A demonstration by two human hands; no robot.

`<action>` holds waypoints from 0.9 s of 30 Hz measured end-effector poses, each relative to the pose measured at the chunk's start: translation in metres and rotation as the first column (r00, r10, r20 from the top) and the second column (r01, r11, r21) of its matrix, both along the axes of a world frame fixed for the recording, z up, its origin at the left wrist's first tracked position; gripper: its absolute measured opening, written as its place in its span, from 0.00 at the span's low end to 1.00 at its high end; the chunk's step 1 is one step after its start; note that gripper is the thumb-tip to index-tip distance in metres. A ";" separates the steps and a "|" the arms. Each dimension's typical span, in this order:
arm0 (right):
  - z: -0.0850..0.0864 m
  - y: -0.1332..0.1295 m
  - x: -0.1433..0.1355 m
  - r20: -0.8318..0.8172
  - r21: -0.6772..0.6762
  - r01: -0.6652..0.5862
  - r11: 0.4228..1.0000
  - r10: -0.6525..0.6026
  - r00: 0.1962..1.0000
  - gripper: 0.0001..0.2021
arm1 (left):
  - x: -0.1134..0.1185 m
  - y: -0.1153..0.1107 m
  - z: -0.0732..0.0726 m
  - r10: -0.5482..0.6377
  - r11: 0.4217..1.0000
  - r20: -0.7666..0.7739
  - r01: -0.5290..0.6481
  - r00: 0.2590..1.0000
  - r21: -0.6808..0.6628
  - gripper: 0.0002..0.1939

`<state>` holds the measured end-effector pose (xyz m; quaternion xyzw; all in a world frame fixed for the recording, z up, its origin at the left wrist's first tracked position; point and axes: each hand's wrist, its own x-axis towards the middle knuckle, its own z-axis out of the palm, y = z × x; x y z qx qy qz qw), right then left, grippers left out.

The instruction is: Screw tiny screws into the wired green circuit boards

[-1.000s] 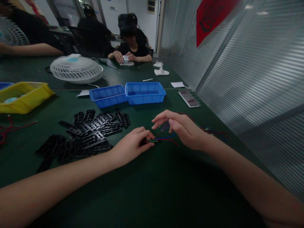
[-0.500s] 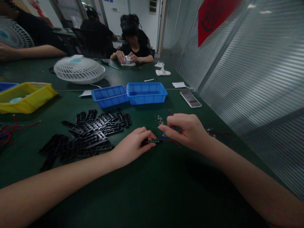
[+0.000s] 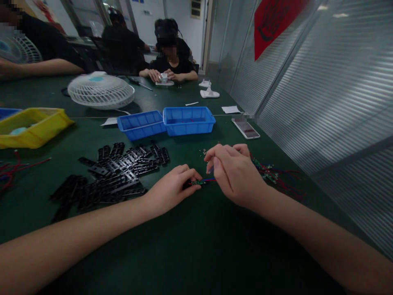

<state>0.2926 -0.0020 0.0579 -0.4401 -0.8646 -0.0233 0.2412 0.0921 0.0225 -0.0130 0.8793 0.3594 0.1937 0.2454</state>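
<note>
Between the thumb and fingers of my left hand (image 3: 175,186) is a small green circuit board (image 3: 199,182) with red and blue wires, held low over the table. My right hand (image 3: 235,172) is just right of it, above the wires, with its fingers bent together; whatever they hold, if anything, is hidden. A small pile of screws (image 3: 204,152) lies behind my right fingers, partly covered. Left of my left hand, many black plastic strips (image 3: 123,168) are heaped. More wired circuit boards (image 3: 270,174) lie right of my right hand.
Two blue bins (image 3: 189,127) stand behind the strips, with a yellow bin (image 3: 37,131) at the left. A phone (image 3: 245,128) lies at the right. Farther back are a white fan cage (image 3: 100,92) and a person (image 3: 172,61) handling a white part.
My right hand has turned and moved a little left, its fingers now over the wires and part of the screw pile. More boards show at its right. My left hand stays put with the board.
</note>
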 end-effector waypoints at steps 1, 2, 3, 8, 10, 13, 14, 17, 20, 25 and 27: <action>-0.001 -0.001 0.000 0.031 0.041 0.023 0.999 -0.024 0.999 0.12 | 0.000 0.000 0.000 0.001 1.000 -0.002 -0.001 1.000 0.002 0.07; -0.002 -0.001 0.000 0.061 0.086 0.041 0.995 -0.046 0.997 0.13 | 0.000 0.000 -0.001 0.003 1.000 -0.003 -0.003 1.000 0.006 0.07; -0.002 -0.001 0.000 0.087 0.131 0.052 0.990 -0.063 0.994 0.14 | 0.000 0.000 -0.001 0.003 1.000 -0.004 -0.003 1.000 0.010 0.07; 0.000 0.003 0.007 0.132 0.227 0.077 0.971 -0.110 0.985 0.21 | 0.000 0.001 -0.003 0.001 1.000 0.003 -0.001 1.000 0.005 0.08; 0.003 0.002 0.007 0.161 0.168 0.117 0.979 -0.144 0.976 0.23 | 0.000 0.001 -0.003 0.006 1.000 0.009 -0.006 1.000 0.006 0.08; 0.010 -0.002 0.004 0.188 0.008 0.131 0.991 -0.131 0.973 0.22 | 0.000 0.001 -0.005 0.009 1.000 0.018 -0.009 1.000 0.012 0.07; 0.013 -0.004 0.003 0.176 -0.041 0.114 0.993 -0.105 0.979 0.19 | 0.000 0.000 -0.005 0.011 1.000 0.023 -0.011 1.000 0.010 0.08; 0.018 -0.009 0.000 0.089 -0.133 0.026 0.991 -0.014 0.996 0.13 | 0.001 0.000 -0.006 0.030 0.999 0.046 -0.029 0.999 -0.016 0.10; 0.016 -0.011 -0.003 0.031 -0.158 -0.011 0.987 0.016 0.999 0.13 | 0.001 -0.001 -0.006 0.048 0.998 0.056 -0.045 0.997 -0.046 0.11; 0.006 -0.006 -0.002 0.123 0.029 0.003 1.000 -0.006 0.992 0.10 | 0.000 -0.003 -0.005 0.057 0.998 0.043 -0.055 0.997 -0.042 0.11; 0.004 -0.002 0.000 0.179 0.155 -0.008 0.988 -0.020 0.984 0.13 | 0.000 -0.004 -0.004 0.052 0.998 0.041 -0.050 0.998 -0.031 0.12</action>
